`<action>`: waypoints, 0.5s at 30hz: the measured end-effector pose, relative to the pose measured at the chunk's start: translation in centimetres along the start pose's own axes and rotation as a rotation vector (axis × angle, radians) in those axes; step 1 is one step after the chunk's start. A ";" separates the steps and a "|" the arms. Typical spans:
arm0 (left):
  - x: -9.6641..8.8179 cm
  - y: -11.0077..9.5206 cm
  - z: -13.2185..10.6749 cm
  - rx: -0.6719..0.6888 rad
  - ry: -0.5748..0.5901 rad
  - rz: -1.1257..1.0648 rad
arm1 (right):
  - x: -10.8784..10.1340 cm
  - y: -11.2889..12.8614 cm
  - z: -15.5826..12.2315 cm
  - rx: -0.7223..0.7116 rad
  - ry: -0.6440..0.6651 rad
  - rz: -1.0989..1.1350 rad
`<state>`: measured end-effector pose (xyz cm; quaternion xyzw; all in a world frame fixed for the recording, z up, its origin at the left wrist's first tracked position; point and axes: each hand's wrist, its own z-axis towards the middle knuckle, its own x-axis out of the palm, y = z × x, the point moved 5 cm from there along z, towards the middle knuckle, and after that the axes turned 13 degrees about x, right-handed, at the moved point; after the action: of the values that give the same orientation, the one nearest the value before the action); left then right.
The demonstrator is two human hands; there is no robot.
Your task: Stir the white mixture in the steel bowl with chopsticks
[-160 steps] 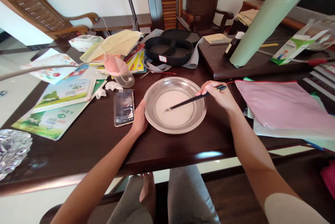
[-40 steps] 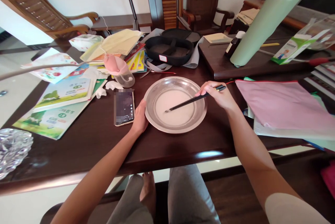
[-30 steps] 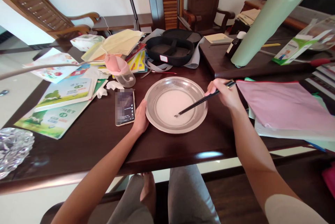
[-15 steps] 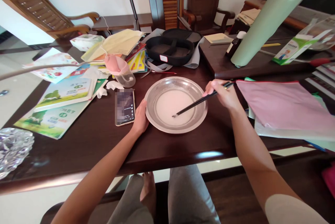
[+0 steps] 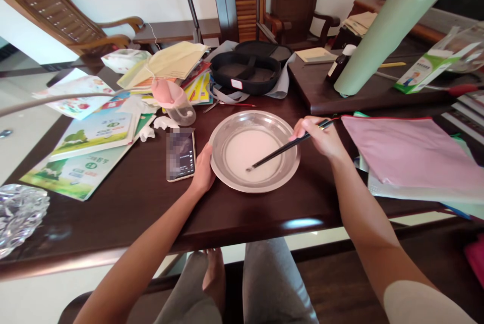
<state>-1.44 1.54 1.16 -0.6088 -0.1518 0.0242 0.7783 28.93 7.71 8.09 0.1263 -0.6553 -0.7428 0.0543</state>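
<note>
A round metal dish [image 5: 254, 183] with a pale white liquid [image 5: 242, 150] in its bottom sits on the dark wooden table [image 5: 151, 203] in front of me. My right hand [image 5: 319, 136] is closed on a pair of black chopsticks [image 5: 285, 146], whose tips dip into the liquid near the dish's middle. My left hand [image 5: 202, 170] rests against the dish's left rim, fingers curved along it. A phone [image 5: 180, 154] lies just left of that hand.
Picture books [image 5: 91, 137], a pink-lidded cup [image 5: 174, 102] and tissues crowd the left. A black case [image 5: 245, 69] lies behind the dish. A pink folder [image 5: 401, 155] lies on the right, a tall green bottle [image 5: 381, 31] on the raised table. Crumpled foil [image 5: 18, 213] sits far left.
Over the last second my right hand drew slightly left and the chopstick tips shifted a little left and down within the liquid. My left hand and the dish stayed put.
</note>
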 end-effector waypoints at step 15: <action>0.2 -0.5 0.0 0.008 0.008 0.023 | 0.0 0.0 0.0 -0.003 -0.025 0.010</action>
<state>-1.33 1.46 1.63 -0.6077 -0.1414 0.0314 0.7809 28.94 7.74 8.12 0.1137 -0.6553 -0.7451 0.0500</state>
